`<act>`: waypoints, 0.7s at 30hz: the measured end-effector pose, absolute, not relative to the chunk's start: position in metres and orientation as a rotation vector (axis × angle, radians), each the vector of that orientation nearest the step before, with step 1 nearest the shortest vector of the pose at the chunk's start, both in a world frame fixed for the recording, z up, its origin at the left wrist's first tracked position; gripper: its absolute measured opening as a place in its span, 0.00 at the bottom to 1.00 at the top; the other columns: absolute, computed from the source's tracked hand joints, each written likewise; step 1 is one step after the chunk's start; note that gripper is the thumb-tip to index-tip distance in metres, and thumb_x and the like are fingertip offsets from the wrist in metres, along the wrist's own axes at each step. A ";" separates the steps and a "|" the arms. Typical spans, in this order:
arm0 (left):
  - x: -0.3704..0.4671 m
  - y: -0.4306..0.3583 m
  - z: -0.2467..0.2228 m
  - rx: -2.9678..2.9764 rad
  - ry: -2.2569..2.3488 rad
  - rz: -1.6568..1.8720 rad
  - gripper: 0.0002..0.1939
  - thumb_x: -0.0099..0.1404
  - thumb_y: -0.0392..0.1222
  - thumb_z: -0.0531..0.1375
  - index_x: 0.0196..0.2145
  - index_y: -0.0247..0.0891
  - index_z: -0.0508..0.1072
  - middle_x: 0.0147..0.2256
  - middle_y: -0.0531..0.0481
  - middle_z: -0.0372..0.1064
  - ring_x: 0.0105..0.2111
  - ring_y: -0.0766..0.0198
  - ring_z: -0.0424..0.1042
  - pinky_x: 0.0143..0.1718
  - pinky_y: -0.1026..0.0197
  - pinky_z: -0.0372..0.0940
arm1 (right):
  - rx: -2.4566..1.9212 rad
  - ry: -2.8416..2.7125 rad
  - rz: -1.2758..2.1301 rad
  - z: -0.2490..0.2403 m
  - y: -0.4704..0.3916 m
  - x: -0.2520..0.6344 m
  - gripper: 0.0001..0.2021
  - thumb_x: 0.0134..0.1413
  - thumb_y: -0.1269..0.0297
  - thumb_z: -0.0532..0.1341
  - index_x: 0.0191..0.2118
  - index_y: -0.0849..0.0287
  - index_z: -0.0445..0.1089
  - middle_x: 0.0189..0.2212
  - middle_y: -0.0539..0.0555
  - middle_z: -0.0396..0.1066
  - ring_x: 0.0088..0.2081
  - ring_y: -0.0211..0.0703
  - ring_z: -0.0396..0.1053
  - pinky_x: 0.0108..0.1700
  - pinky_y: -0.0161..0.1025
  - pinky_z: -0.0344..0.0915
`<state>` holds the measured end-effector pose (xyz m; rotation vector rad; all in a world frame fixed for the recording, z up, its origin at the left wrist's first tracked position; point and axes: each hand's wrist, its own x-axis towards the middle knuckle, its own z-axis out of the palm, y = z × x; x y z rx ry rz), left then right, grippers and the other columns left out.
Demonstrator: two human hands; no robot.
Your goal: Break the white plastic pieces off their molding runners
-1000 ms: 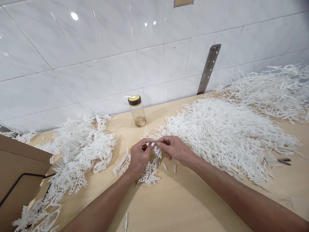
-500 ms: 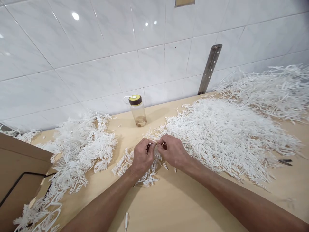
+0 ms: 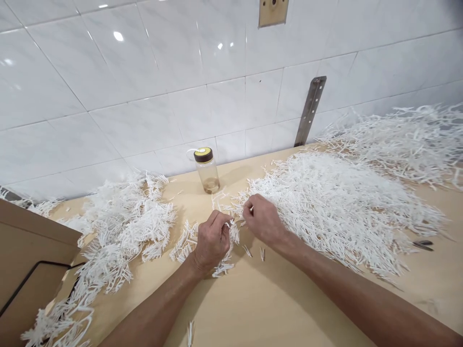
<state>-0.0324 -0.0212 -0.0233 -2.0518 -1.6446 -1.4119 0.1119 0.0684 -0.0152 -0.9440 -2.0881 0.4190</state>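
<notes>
My left hand (image 3: 213,238) is closed in a pinch, with a small white branching piece (image 3: 230,223) at its fingertips. A short gap to the right is my right hand (image 3: 265,219), its fingers curled together; whatever they hold is hidden. Beneath and beside my left hand lies a small heap of white branching pieces (image 3: 184,243). The right hand is at the near left edge of a wide pile of thin white strands (image 3: 343,207). Two loose white bits (image 3: 262,254) lie on the table below it.
A clear bottle (image 3: 209,176) with a dark and yellow lid stands near the tiled wall. White clumps (image 3: 133,226) spread along the left, beside a cardboard box (image 3: 32,260). A metal bracket (image 3: 310,113) leans at the wall. A small dark tool (image 3: 423,245) lies at right.
My hands were together at the fingertips and have drawn apart, the right one moving slightly up and right. The view has tilted up a little.
</notes>
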 end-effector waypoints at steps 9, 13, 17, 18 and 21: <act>-0.038 -0.013 -0.024 -1.612 -2.326 -2.004 0.15 0.65 0.52 0.59 0.31 0.37 0.75 0.21 0.56 0.64 0.20 0.70 0.61 0.24 0.67 0.59 | -0.970 -1.914 0.552 -0.015 0.080 0.119 0.08 0.58 0.65 0.56 0.42 0.60 0.68 0.33 0.55 0.73 0.27 0.41 0.69 0.35 0.39 0.63; -0.036 -0.016 -0.022 -1.599 -2.361 -2.004 0.15 0.64 0.53 0.60 0.31 0.37 0.75 0.17 0.58 0.61 0.16 0.71 0.60 0.21 0.67 0.58 | -0.946 -2.090 0.738 -0.005 0.068 0.120 0.11 0.60 0.58 0.55 0.36 0.59 0.71 0.29 0.54 0.74 0.26 0.41 0.68 0.33 0.39 0.63; -0.032 -0.018 -0.021 -1.591 -2.330 -2.059 0.14 0.64 0.52 0.61 0.33 0.37 0.75 0.17 0.58 0.64 0.18 0.70 0.65 0.23 0.68 0.62 | -0.934 -2.251 1.112 0.003 0.058 0.121 0.17 0.60 0.53 0.55 0.26 0.58 0.69 0.20 0.50 0.68 0.21 0.38 0.64 0.25 0.36 0.60; -0.031 -0.018 -0.021 -1.588 -2.332 -2.081 0.14 0.64 0.51 0.61 0.34 0.37 0.75 0.17 0.57 0.65 0.18 0.69 0.67 0.23 0.67 0.63 | -0.936 -2.246 1.219 0.002 0.057 0.121 0.16 0.59 0.53 0.56 0.26 0.58 0.68 0.18 0.48 0.65 0.18 0.36 0.62 0.23 0.35 0.59; -0.027 -0.018 -0.019 -1.581 -2.370 -2.128 0.12 0.63 0.50 0.62 0.35 0.38 0.74 0.16 0.58 0.66 0.17 0.68 0.68 0.22 0.67 0.64 | -0.927 -2.124 1.499 -0.003 0.058 0.122 0.11 0.55 0.56 0.59 0.29 0.58 0.69 0.17 0.45 0.62 0.15 0.32 0.58 0.19 0.32 0.57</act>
